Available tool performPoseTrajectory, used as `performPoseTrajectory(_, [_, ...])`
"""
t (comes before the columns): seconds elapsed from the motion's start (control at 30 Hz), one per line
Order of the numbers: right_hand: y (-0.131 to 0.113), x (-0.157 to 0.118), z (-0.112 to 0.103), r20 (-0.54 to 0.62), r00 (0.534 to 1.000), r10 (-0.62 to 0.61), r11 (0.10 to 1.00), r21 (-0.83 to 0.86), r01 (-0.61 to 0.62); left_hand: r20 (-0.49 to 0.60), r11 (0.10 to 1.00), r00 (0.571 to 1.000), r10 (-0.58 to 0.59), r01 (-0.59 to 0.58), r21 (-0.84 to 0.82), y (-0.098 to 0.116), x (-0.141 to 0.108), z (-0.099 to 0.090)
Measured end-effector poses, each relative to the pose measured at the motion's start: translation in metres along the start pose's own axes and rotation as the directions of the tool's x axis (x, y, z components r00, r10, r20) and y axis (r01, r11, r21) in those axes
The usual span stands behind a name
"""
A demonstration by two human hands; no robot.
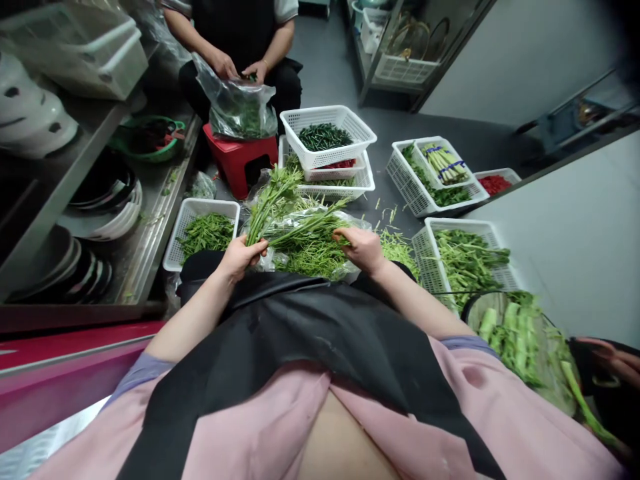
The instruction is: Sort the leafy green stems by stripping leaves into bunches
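My left hand (241, 257) is wrapped round the lower stems of a leafy green bunch (273, 200), whose leaves point up and away from me. Long green stalks (307, 225) stretch from beside that hand toward the right. At their right end my right hand (364, 248) is closed, its fingertips pinched on the stalks. Beneath both hands, a heap of thin green stems (315, 259) lies on clear plastic in front of my black apron (310, 327).
A white basket of leaves (207, 230) sits left. Ahead are stacked baskets (327, 137) and a red stool (233, 157) with a plastic bag. A seated person's hands (240, 69) are at the bag. More vegetable baskets (467, 257) stand right; a metal shelf (155, 220) borders the left.
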State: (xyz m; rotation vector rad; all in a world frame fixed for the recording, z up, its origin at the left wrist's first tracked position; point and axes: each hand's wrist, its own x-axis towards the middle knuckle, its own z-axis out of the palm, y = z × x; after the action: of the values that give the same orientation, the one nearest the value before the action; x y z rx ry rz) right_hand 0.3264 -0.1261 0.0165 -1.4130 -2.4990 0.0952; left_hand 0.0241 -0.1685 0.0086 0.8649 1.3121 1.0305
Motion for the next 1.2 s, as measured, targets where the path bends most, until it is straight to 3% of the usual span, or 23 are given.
performPoseTrajectory(0.07, [0.002, 0.008, -0.025, -0.097, 0.994, -0.059, 0.998, -0.004, 0.059, 0.005, 1.000, 1.000, -0.002, 0.002, 0.019, 0.000, 0.001, 0.003])
performPoseTrajectory(0.1, [0.002, 0.013, -0.034, -0.093, 0.992, -0.090, 0.996, -0.026, 0.088, 0.012, 0.999, 1.000, -0.001, 0.001, 0.034, 0.001, 0.001, 0.004])
performPoseTrajectory(0.2, [0.003, 0.033, -0.049, 0.077, 0.978, -0.194, 0.975, -0.096, 0.201, 0.037, 0.997, 0.999, 0.006, -0.009, 0.081, 0.006, 0.000, 0.008])
performPoseTrajectory(0.3, [0.005, 0.044, -0.049, 0.265, 0.921, -0.285, 0.938, -0.120, 0.324, 0.043, 0.993, 0.999, 0.030, -0.035, 0.114, 0.011, -0.002, 0.011])
performPoseTrajectory(0.4, [0.005, 0.041, -0.044, 0.336, 0.889, -0.311, 0.926, -0.104, 0.363, 0.040, 0.992, 0.998, 0.038, -0.042, 0.118, 0.014, -0.004, 0.013])
performPoseTrajectory(0.5, [0.002, 0.030, -0.029, 0.261, 0.940, -0.221, 0.972, -0.021, 0.234, 0.041, 0.992, 0.999, 0.031, -0.035, 0.120, 0.013, -0.005, 0.018])
performPoseTrajectory(0.6, [0.001, 0.023, 0.001, 0.010, 0.999, 0.046, 0.975, 0.216, -0.047, 0.062, 0.992, 0.998, 0.028, -0.035, 0.119, 0.011, -0.005, 0.029])
performPoseTrajectory(0.63, [0.003, 0.023, 0.012, -0.069, 0.979, 0.193, 0.926, 0.341, -0.159, 0.070, 0.992, 0.997, 0.029, -0.038, 0.120, 0.011, -0.005, 0.033])
performPoseTrajectory(0.67, [0.008, 0.023, 0.021, -0.113, 0.924, 0.366, 0.836, 0.476, -0.273, 0.078, 0.992, 0.996, 0.031, -0.040, 0.122, 0.010, -0.005, 0.036])
performPoseTrajectory(0.73, [0.023, 0.022, 0.032, -0.075, 0.724, 0.686, 0.553, 0.701, -0.450, 0.093, 0.990, 0.995, 0.030, -0.043, 0.133, 0.010, -0.004, 0.039])
performPoseTrajectory(0.77, [0.032, 0.020, 0.032, -0.048, 0.616, 0.786, 0.421, 0.771, -0.478, 0.097, 0.990, 0.995, 0.028, -0.041, 0.136, 0.010, -0.003, 0.039])
performPoseTrajectory(0.8, [0.040, 0.018, 0.028, -0.060, 0.542, 0.838, 0.354, 0.815, -0.458, 0.102, 0.990, 0.995, 0.021, -0.035, 0.136, 0.010, -0.003, 0.039])
performPoseTrajectory(0.83, [0.045, 0.014, 0.021, -0.124, 0.522, 0.844, 0.373, 0.834, -0.406, 0.108, 0.990, 0.994, 0.008, -0.023, 0.137, 0.011, -0.002, 0.038])
performPoseTrajectory(0.87, [0.047, 0.010, 0.011, -0.234, 0.553, 0.799, 0.470, 0.817, -0.333, 0.116, 0.990, 0.993, -0.007, -0.009, 0.140, 0.011, -0.002, 0.037])
performPoseTrajectory(0.93, [0.040, 0.005, -0.012, -0.443, 0.735, 0.513, 0.758, 0.636, -0.146, 0.130, 0.988, 0.991, -0.040, 0.019, 0.156, 0.012, 0.000, 0.037])
performPoseTrajectory(0.97, [0.032, 0.005, -0.022, -0.451, 0.843, 0.294, 0.867, 0.497, -0.037, 0.139, 0.985, 0.989, -0.054, 0.030, 0.170, 0.012, 0.001, 0.038])
performPoseTrajectory(1.0, [0.021, 0.008, -0.029, -0.373, 0.925, 0.069, 0.928, 0.365, 0.078, 0.146, 0.981, 0.987, -0.066, 0.038, 0.188, 0.013, 0.001, 0.039])
performPoseTrajectory(1.03, [0.010, 0.012, -0.034, -0.238, 0.964, -0.122, 0.946, 0.266, 0.186, 0.152, 0.978, 0.986, -0.073, 0.041, 0.206, 0.013, 0.001, 0.042])
performPoseTrajectory(1.1, [-0.010, 0.023, -0.034, 0.089, 0.936, -0.341, 0.927, 0.196, 0.320, 0.156, 0.968, 0.984, -0.081, 0.040, 0.246, 0.015, 0.001, 0.046])
performPoseTrajectory(1.2, [-0.025, 0.036, -0.021, 0.454, 0.821, -0.346, 0.928, 0.297, 0.226, 0.150, 0.952, 0.987, -0.065, 0.017, 0.306, 0.017, 0.000, 0.051])
